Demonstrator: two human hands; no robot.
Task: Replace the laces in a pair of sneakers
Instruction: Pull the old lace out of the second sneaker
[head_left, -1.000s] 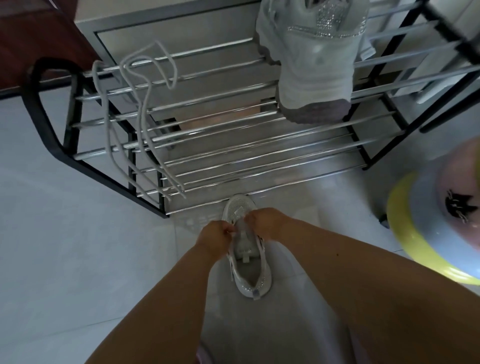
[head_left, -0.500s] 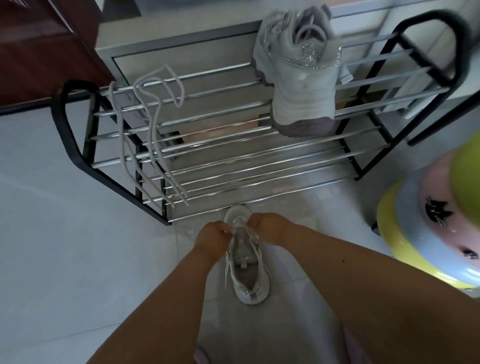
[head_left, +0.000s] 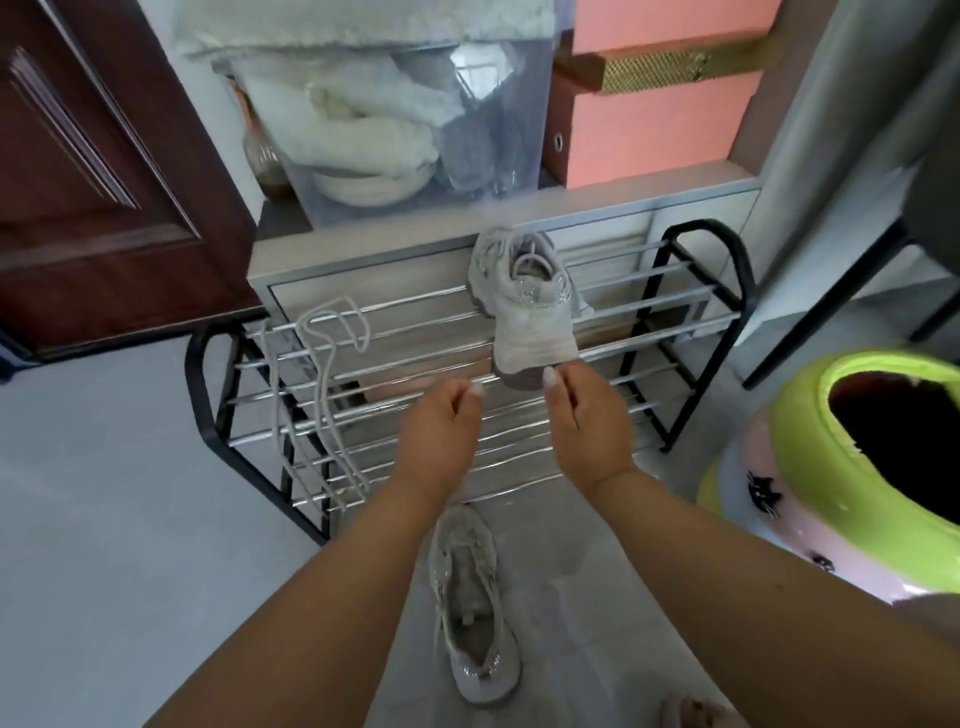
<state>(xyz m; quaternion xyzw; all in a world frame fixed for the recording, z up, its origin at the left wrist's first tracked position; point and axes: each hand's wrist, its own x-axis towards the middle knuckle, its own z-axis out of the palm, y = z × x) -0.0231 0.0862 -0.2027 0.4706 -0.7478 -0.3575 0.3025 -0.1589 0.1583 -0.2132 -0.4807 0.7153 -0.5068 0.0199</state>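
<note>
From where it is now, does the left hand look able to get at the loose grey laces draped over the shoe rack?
Probably yes. The left hand holds nothing and hovers above the chrome-bar shoe rack; the loose grey laces hang over the bars off to its left, with nothing between them.

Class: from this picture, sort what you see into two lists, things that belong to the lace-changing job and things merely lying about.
Belongs to the job:
sneaker on the floor
sneaker on the rack
loose laces draped over the rack bars
left hand, right hand

Just lying about:
shoe rack
clear storage bin
pink boxes
green-rimmed stool
wooden door
</note>
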